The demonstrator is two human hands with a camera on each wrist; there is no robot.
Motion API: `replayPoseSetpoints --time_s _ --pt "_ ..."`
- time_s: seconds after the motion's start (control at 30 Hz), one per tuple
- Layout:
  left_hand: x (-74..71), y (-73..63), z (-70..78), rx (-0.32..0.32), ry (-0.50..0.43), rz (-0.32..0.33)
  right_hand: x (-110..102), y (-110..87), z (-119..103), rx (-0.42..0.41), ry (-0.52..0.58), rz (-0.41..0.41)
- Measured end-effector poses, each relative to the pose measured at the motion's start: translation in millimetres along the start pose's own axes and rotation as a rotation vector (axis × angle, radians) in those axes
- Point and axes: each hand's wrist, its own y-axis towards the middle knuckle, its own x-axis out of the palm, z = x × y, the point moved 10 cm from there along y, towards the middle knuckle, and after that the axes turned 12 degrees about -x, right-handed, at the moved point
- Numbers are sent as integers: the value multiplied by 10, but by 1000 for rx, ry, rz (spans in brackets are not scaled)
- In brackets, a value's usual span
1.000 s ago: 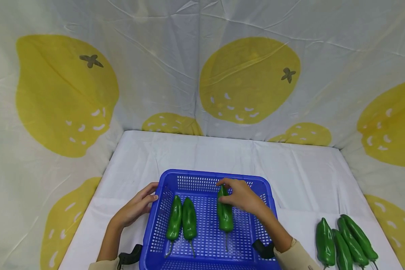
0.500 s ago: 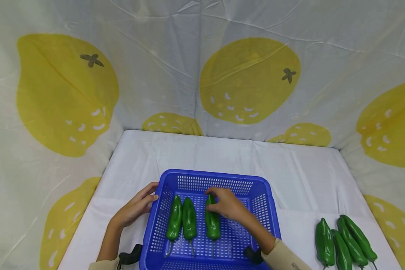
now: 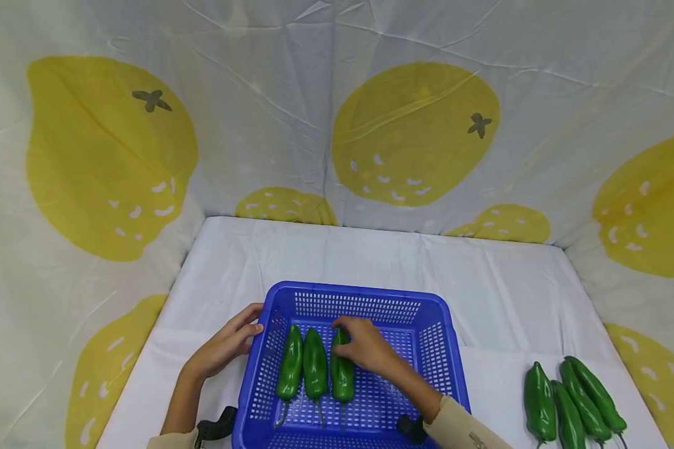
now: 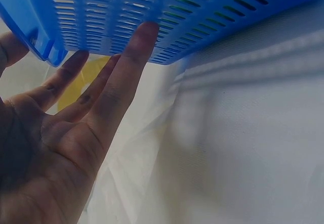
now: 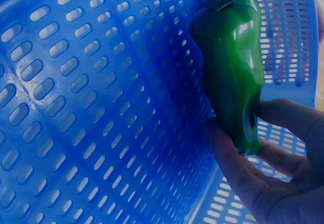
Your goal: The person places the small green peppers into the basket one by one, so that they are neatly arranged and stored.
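Note:
My right hand [image 3: 365, 345] grips the tip end of a glossy green chili pepper [image 5: 230, 62] inside the blue plastic basket [image 3: 362, 290]. Thumb and fingers pinch it from both sides, with its stem toward the front. To its left lie a middle green pepper [image 3: 315, 365] and a left green pepper [image 3: 289, 365], side by side, stems also frontward. My left hand [image 3: 230, 340] is at the basket's left side, its thumb by the rim. In the left wrist view its fingers [image 4: 114, 92] extend straight against the outer wall.
Several more green peppers [image 3: 540, 402] lie together on the white cloth [image 3: 500, 280] to the right of the basket. A lemon-print curtain [image 3: 292, 125] stands behind and at both sides. Dark wrist mounts [image 3: 218, 425] show near both sleeves.
My right hand has carried its pepper leftward within the basket, beside the two others, and slightly toward the front. The left hand and the basket have stayed in place.

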Motion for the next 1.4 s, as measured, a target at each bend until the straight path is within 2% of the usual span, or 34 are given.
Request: replayPoseSetpoints --time_s 0.4,0.8,1.1,1.4 --pt "-6 -3 -1 6 -1 1 70 70 -4 0 -32 9" --pt "-8 0 -5 0 2 10 20 68 -84 -41 -77 5" --pt "-5 -6 1 10 4 3 -88 45 -101 -63 -86 22" --pt "-1 -3 4 8 3 1 -363 -28 -134 -79 -115 73"
